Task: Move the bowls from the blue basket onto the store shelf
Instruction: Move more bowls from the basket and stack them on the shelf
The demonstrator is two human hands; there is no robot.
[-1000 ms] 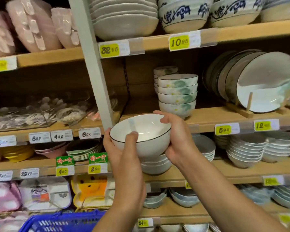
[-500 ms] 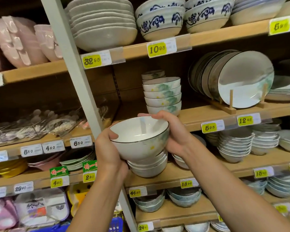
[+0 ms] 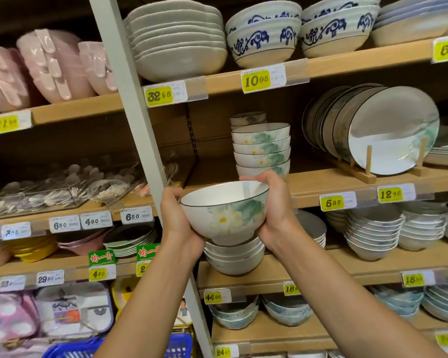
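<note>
At seven o'clock sits the blue basket (image 3: 70, 351). Centre, the left hand (image 3: 177, 223) curls round the nine o'clock side of a lotus-painted bowl (image 3: 225, 214), the right hand (image 3: 273, 211) round its three o'clock side. The matching bowl stack (image 3: 261, 151) stands on the wooden shelf (image 3: 311, 182) at its one o'clock.
</note>
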